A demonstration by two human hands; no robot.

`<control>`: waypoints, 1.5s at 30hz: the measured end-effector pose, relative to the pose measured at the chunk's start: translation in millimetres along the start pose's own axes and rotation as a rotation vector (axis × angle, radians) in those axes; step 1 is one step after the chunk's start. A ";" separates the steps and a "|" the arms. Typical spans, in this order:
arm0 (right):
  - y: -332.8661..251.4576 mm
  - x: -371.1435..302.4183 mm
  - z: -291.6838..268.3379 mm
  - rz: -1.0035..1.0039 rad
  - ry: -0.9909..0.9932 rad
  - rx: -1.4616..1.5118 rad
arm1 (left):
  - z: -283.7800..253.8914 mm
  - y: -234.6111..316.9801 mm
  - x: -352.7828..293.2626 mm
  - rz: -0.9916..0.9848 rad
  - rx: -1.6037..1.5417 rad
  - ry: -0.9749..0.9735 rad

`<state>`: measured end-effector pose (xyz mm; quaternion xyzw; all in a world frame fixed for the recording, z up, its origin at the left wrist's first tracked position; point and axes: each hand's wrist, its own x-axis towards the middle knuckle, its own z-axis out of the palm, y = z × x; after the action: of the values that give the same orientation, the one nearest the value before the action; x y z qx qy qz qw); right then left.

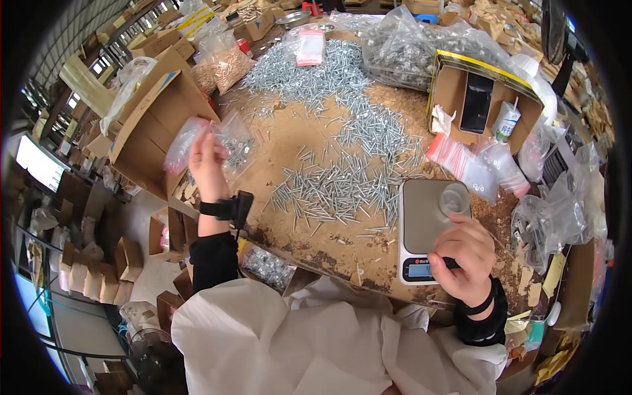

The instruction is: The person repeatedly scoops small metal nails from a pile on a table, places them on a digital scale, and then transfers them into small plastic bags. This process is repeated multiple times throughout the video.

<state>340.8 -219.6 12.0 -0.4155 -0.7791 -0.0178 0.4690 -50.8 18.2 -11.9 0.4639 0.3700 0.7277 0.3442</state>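
My left hand is at the left side of the table, its fingers bent and spread apart. It touches or overlaps pinkish clear plastic bags at the mouth of an open cardboard box. Beside its fingers, a clear bag shows small shiny pieces inside. My right hand is curled above the front of a digital scale, fingertips turned down; whatever they may hold is hidden. A small clear cup rests on the scale's plate, right beside those fingers.
Loose silvery screws spread across the wooden table. A large bag of grey parts stands behind. On the right are flat red-edged zip bags and a cardboard box holding a phone. A bag of tan pieces sits back left.
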 end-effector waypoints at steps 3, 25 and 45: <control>0.3 0.3 -2.2 -0.019 0.002 -0.042 | -16.3 7.2 4.9 0.107 -0.040 0.228; 6.4 -5.6 -4.4 0.007 -0.078 -0.100 | 67.4 -26.5 -64.4 0.083 1.174 -1.236; 27.2 -7.4 -17.1 0.128 0.053 -0.165 | 115.1 -27.2 -53.3 0.116 0.972 -1.056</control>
<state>372.7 -213.6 6.3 -0.5012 -0.7342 -0.0628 0.4536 78.3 11.8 -23.6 0.8734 0.4109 0.1764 0.1928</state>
